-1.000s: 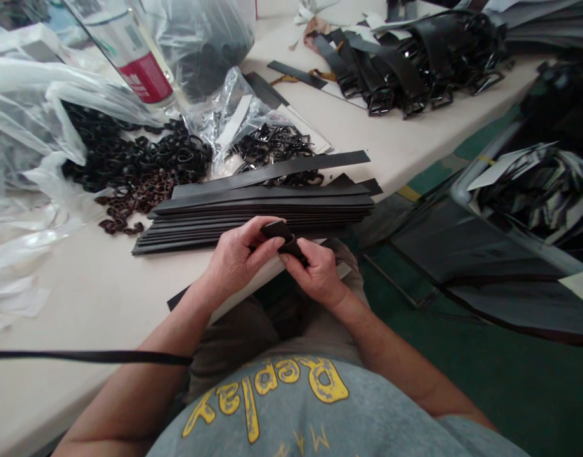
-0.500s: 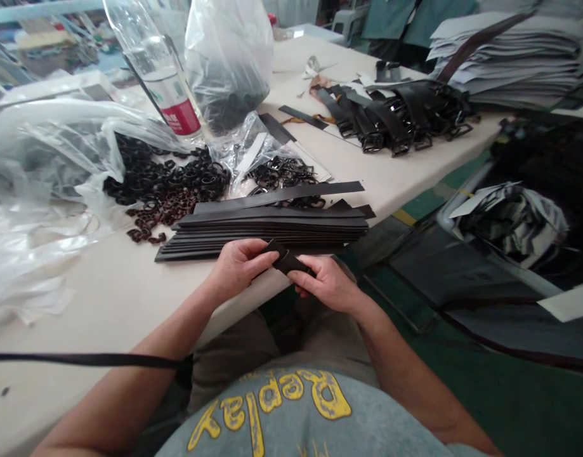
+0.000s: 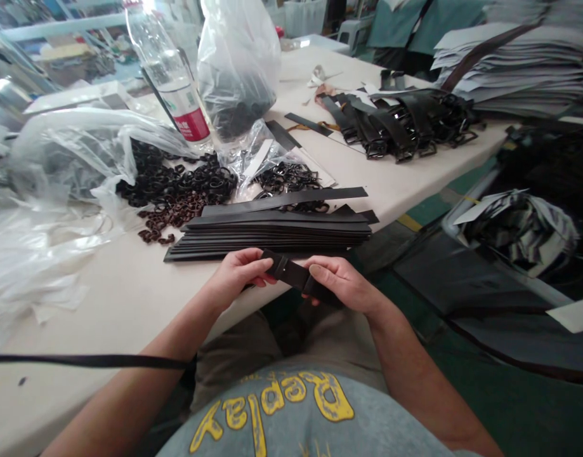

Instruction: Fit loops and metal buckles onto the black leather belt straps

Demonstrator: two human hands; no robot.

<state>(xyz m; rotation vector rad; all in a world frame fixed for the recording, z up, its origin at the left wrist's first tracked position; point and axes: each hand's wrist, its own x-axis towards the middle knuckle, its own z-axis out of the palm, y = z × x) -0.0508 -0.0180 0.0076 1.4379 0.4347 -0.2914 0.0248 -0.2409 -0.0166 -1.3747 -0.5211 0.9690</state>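
Between my two hands a black belt strap (image 3: 294, 274) is stretched at the table's front edge, with what looks like a strap loop around it. My left hand (image 3: 241, 274) pinches one end between thumb and fingers. Farther along it, my right hand (image 3: 341, 282) grips the strap with the thumb on top; the part beyond is hidden. Just behind my hands lies a stack of flat black straps (image 3: 272, 233). Past the stack are a heap of black belt loops (image 3: 196, 181), a smaller pile of brown loops (image 3: 165, 219) and some metal buckles (image 3: 291, 181).
A plastic bottle (image 3: 179, 95) and a clear bag of black parts (image 3: 241, 76) stand at the back. Buckled belts (image 3: 396, 120) lie at the back right. Crumpled plastic (image 3: 67, 152) covers the left. A dark bin (image 3: 491, 254) stands to the right, off the table.
My right hand has slid away to the right along the strap, so more of it shows between my hands. The view has shifted slightly.
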